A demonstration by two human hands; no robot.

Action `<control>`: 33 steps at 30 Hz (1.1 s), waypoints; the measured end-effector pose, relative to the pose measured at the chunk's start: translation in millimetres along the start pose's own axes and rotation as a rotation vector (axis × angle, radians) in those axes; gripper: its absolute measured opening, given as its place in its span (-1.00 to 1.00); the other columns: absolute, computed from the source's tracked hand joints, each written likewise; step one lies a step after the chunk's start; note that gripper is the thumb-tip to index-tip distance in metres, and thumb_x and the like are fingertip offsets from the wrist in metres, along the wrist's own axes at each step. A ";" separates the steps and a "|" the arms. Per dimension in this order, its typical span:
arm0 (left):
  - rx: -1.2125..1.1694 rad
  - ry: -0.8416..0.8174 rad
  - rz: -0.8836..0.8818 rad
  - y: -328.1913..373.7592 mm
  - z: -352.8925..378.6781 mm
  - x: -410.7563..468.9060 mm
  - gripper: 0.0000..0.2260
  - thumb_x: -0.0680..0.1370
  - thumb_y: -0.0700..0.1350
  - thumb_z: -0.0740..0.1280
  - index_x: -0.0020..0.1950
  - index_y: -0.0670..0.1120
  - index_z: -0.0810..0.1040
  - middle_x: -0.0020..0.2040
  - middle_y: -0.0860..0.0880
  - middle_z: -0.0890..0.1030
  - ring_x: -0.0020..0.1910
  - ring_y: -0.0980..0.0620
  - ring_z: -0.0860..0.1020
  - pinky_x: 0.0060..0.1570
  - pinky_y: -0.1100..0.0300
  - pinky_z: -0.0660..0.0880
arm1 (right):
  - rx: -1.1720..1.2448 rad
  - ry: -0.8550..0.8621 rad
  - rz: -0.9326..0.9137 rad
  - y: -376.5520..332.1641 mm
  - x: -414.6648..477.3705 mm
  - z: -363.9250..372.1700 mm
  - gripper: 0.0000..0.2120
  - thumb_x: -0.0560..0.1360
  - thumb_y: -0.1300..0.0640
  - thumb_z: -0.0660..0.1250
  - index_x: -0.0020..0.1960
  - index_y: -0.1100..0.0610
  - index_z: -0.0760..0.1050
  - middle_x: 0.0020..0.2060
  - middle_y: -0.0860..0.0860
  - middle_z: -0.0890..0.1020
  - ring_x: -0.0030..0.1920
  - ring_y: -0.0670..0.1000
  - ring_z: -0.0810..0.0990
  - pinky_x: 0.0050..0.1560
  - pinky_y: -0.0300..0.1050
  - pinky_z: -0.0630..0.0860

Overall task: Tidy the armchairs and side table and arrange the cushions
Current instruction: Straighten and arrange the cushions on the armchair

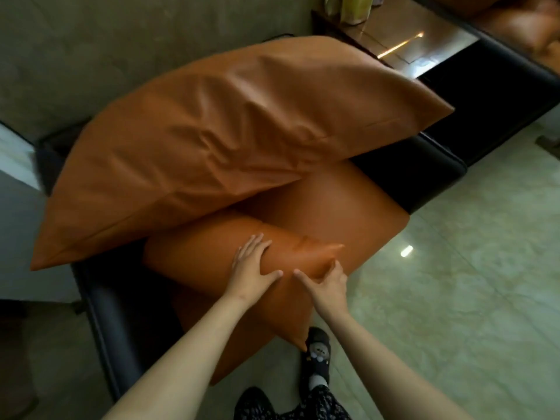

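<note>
the armchair [121,322] fills most of the view, with a black, smooth, rounded frame and arms. a large cushion [218,140] of tan, leather-like material lies tilted across the armchair's back and both arms; it is a plump rectangle with creased skin and flat seamed edges, and one corner juts out past the armchair's left arm. under it, the armchair's seat pad [339,213] is the same tan material, taut and smooth.

a small cushion [200,262], also tan and smooth, sits at the front of the armchair's seat, below the large cushion's lower edge. one pointed corner sticks up and another hangs over the seat front. both hands are on its upper edge, close together. the left hand [253,266] lies spread on the cushion's bulge with its fingers fairly straight and the thumb out. the right hand [328,281] grips the edge just below the raised corner, fingers curled behind and thumb in front.

beyond the armchair's right arm stands a side table [424,47] with a glossy, reflective top. pale polished floor [454,298] lies in front of the armchair.
</note>
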State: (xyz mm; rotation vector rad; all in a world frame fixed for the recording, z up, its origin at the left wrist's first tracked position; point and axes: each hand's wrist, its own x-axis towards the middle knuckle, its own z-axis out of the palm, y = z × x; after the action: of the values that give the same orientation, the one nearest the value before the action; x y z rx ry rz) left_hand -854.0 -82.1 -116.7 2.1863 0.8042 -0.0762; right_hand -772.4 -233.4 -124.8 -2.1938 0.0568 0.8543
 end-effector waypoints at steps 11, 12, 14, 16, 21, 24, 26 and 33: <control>0.029 0.205 -0.308 26.3 14.5 21.6 -0.27 0.48 0.16 0.37 0.54 -0.01 0.13 0.58 0.03 0.02 0.55 0.06 -0.15 0.49 -0.01 -0.21 | -0.479 -0.083 -0.337 -75.4 63.3 -16.3 -0.05 0.36 -0.42 0.31 0.52 0.13 0.15 0.46 0.10 0.29 0.46 0.14 0.24 0.45 0.06 0.22; 0.035 0.231 -0.341 25.2 15.1 24.6 -0.26 0.49 0.18 0.36 0.55 -0.02 0.11 0.59 0.02 0.00 0.55 0.05 -0.16 0.48 -0.02 -0.22 | -0.501 -0.129 -0.346 -78.4 67.5 -12.5 -0.07 0.37 -0.41 0.31 0.52 0.12 0.15 0.45 0.09 0.29 0.45 0.14 0.26 0.44 0.08 0.23; 0.045 0.297 -0.413 21.5 15.5 29.8 -0.23 0.48 0.23 0.33 0.56 -0.03 0.08 0.59 0.00 -0.04 0.55 0.02 -0.19 0.47 -0.06 -0.24 | -0.536 -0.210 -0.341 -82.3 76.2 -5.3 -0.06 0.37 -0.41 0.30 0.52 0.12 0.14 0.45 0.10 0.30 0.43 0.15 0.29 0.41 0.11 0.28; 0.044 0.345 -0.506 15.8 16.2 33.5 -0.18 0.46 0.28 0.32 0.56 -0.03 0.04 0.59 -0.01 -0.13 0.54 -0.02 -0.25 0.46 -0.14 -0.26 | -0.565 -0.289 -0.300 -84.0 86.2 1.9 -0.05 0.36 -0.43 0.29 0.52 0.13 0.14 0.43 0.10 0.32 0.40 0.16 0.34 0.36 0.11 0.34; 0.023 0.305 -0.678 6.3 22.2 36.0 -0.05 0.40 0.40 0.26 0.56 0.09 -0.23 0.52 0.02 -0.42 0.47 -0.04 -0.45 0.38 -0.37 -0.24 | -0.638 -0.547 -0.220 -87.9 109.9 22.3 -0.12 0.42 -0.44 0.17 0.49 0.16 0.20 0.43 0.13 0.35 0.38 0.17 0.37 0.34 0.08 0.36; -0.026 0.324 -0.710 5.7 23.7 41.6 -0.01 0.38 0.41 0.27 0.55 0.10 -0.26 0.51 0.03 -0.43 0.47 -0.01 -0.45 0.37 -0.40 -0.22 | -0.597 -0.607 -0.189 -92.7 121.0 30.3 -0.12 0.43 -0.43 0.17 0.53 0.14 0.16 0.47 0.12 0.31 0.41 0.16 0.34 0.37 0.05 0.32; -0.044 0.337 -0.706 4.5 24.6 42.7 0.00 0.37 0.40 0.31 0.55 0.10 -0.26 0.52 0.03 -0.42 0.48 0.00 -0.44 0.36 -0.39 -0.22 | -0.574 -0.635 -0.154 -93.5 125.5 33.9 -0.09 0.41 -0.44 0.19 0.54 0.11 0.13 0.48 0.10 0.29 0.42 0.16 0.33 0.37 0.04 0.32; -0.113 0.418 -0.621 -5.5 26.1 32.4 -0.07 0.40 0.34 0.34 0.56 0.13 -0.16 0.55 0.09 -0.33 0.49 0.07 -0.41 0.36 -0.35 -0.28 | -0.577 -0.565 -0.175 -90.7 116.3 39.2 -0.07 0.37 -0.47 0.22 0.50 0.14 0.21 0.42 0.10 0.37 0.36 0.16 0.41 0.29 0.04 0.40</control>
State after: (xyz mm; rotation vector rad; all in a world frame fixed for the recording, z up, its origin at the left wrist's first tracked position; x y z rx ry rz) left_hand -826.1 -80.7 -148.0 1.7939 1.6606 0.1187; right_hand -677.5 -117.6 -154.2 -2.3211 -0.7263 1.4896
